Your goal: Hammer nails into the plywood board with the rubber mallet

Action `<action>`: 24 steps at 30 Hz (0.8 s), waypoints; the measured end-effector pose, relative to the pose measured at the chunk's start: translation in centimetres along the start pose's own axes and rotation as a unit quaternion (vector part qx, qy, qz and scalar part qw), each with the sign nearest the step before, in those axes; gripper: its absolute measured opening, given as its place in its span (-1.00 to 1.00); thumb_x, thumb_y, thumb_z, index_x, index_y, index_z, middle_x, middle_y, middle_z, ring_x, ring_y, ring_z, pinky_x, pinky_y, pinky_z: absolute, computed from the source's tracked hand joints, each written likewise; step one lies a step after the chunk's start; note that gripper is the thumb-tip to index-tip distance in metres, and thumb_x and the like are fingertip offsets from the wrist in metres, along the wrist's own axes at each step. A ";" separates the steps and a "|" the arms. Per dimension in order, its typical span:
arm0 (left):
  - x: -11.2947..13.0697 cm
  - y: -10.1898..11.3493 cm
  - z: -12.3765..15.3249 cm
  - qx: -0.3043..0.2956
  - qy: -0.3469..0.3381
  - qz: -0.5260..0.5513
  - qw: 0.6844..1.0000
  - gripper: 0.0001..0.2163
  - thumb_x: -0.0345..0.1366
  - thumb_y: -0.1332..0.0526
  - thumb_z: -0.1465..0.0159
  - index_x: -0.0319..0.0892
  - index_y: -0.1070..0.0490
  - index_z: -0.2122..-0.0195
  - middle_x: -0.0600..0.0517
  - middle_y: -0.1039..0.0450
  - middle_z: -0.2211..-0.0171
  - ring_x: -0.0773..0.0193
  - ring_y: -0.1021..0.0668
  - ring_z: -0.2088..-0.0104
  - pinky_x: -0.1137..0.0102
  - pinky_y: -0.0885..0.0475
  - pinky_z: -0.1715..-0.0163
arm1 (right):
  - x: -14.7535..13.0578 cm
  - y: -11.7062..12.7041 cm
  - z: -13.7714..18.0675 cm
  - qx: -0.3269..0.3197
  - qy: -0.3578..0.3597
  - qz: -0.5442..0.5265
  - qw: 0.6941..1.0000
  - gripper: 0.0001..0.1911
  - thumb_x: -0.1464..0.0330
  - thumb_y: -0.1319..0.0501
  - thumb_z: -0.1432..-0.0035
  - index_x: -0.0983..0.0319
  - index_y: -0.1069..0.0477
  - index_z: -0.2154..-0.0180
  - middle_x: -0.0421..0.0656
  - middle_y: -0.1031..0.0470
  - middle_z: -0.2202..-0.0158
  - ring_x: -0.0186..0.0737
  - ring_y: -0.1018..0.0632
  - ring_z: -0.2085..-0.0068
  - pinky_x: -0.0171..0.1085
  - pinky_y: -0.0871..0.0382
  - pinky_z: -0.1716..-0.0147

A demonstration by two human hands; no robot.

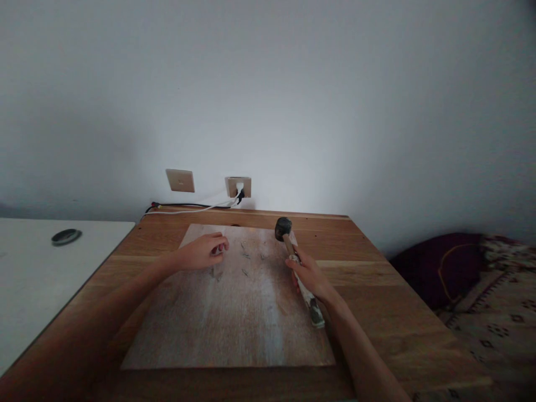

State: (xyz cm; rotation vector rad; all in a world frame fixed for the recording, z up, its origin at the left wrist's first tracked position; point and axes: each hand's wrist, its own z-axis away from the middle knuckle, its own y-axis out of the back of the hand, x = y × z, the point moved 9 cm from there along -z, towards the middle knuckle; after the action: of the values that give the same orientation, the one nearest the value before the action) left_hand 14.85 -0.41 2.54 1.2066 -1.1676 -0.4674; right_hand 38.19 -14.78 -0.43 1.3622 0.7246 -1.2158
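Note:
My right hand point(307, 273) is wrapped around the wooden handle of a mallet point(283, 229). Its dark, blunt head points toward the wall, and the pale, worn handle end sticks out below my fist. Across from it, my left hand point(205, 250) hovers over or rests on the far left part of a flat wooden board point(226, 318); its fingers are curled, with a gap between thumb and forefinger and nothing visible between them. Several small nails point(245, 257) lie scattered on the board between my two hands.
The board lies on a wooden table point(368, 312) against the wall. Behind it are a wall socket point(245, 187) with plugs and cables point(188, 211). A white surface point(25, 279) on the left carries a dark round object point(66, 237). Purple and patterned fabric point(435, 268) lies right.

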 end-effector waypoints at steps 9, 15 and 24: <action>3.8 -2.4 3.0 -0.077 0.004 0.000 0.997 -0.84 -0.46 -0.12 -0.15 -0.13 -0.40 0.28 0.02 -0.44 0.27 0.24 -0.52 0.30 0.40 -0.35 0.29 | -0.5 -1.6 2.8 -0.131 0.041 -0.004 0.991 -0.35 0.19 -0.21 -0.23 0.24 -0.29 -0.31 -0.41 -0.29 0.67 -0.38 -0.29 0.69 -0.44 -0.20 0.72; 7.1 -3.6 1.4 -0.014 -0.056 0.039 0.998 -0.77 -0.46 -0.08 -0.31 -0.12 -0.47 0.11 -0.03 -0.47 0.10 0.20 -0.55 0.10 0.32 -0.44 0.03 | -1.6 -2.8 3.8 -0.144 0.055 -0.003 0.988 -0.37 0.17 -0.26 -0.24 0.17 -0.34 -0.31 -0.37 -0.30 0.64 -0.38 -0.30 0.68 -0.44 -0.21 0.71; 3.2 -2.1 -2.1 0.079 -0.002 -0.069 0.994 -0.62 -0.45 -0.13 -0.33 -0.17 -0.42 -0.17 -0.17 -0.43 -0.21 0.06 -0.43 -0.23 0.13 -0.30 -0.28 | -1.7 -2.8 3.5 -0.124 0.071 0.022 0.989 -0.39 0.24 -0.21 -0.26 0.15 -0.33 -0.32 -0.32 -0.39 0.58 -0.38 -0.34 0.67 -0.42 -0.22 0.69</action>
State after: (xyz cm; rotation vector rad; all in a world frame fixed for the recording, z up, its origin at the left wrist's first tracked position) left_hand 18.50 -2.76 2.27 1.4305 -1.1456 -0.4870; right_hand 34.24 -17.25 0.73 1.2580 0.9106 -0.9656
